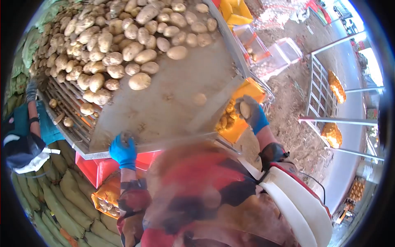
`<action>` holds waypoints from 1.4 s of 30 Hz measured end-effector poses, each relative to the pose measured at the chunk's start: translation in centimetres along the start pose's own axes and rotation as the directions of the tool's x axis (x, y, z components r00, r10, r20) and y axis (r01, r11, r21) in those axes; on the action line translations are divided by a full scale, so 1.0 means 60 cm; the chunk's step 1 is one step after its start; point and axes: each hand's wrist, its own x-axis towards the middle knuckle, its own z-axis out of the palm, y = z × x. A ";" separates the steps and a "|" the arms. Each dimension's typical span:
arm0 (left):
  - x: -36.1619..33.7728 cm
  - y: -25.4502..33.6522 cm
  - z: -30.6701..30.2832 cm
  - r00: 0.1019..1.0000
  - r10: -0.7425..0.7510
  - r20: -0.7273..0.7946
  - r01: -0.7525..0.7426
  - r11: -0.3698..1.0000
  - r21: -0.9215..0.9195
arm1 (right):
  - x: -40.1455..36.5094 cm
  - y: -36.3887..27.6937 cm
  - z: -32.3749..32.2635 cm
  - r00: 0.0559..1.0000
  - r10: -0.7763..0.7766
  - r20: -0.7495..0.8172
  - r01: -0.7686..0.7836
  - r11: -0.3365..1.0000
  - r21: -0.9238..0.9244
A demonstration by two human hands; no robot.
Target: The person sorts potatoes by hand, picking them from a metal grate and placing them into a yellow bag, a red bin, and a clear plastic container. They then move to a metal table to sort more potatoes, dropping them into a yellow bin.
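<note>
A heap of potatoes (140, 81) covers the far and left part of a metal sorting table (156, 111). My left hand (123, 150), in a blue glove with a dirty palm, rests at the table's near edge; its fingers look curled, and what they hold, if anything, is hidden. Over on the right, my right hand (253, 113), also gloved in blue, is closed on a potato (245, 110). It is above the edge of an orange crate (234, 133) that has potatoes inside.
Slats (74, 111) form the table's left part. Beyond them is another person (24, 136) with a gloved hand at the potatoes. A red crate (94, 168) sits below the near edge, beside full sacks (61, 201). A white metal rack (321, 90) stands right.
</note>
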 end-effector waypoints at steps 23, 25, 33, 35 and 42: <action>0.000 0.025 -0.040 0.998 0.001 0.057 0.000 1.000 -0.031 | 0.179 0.052 0.526 0.546 -0.559 0.625 0.592 -0.271 -0.759; 0.004 0.028 -0.045 0.998 0.009 0.067 -0.005 0.999 -0.049 | 0.198 0.061 0.558 0.534 -0.488 0.691 0.516 -0.459 -0.723; 0.009 0.032 -0.059 0.991 0.000 0.131 0.010 0.997 -0.075 | 0.205 0.068 0.575 0.571 -0.370 0.733 0.600 -0.421 -0.680; 0.009 0.017 -0.044 0.981 -0.046 0.190 0.078 0.983 -0.168 | 0.202 0.074 0.574 0.606 -0.371 0.703 0.671 -0.235 -0.703; 0.038 0.016 -0.096 0.938 -0.278 0.207 0.191 -0.082 -0.978 | 0.164 0.082 0.687 0.452 -0.055 0.891 0.660 0.692 -0.292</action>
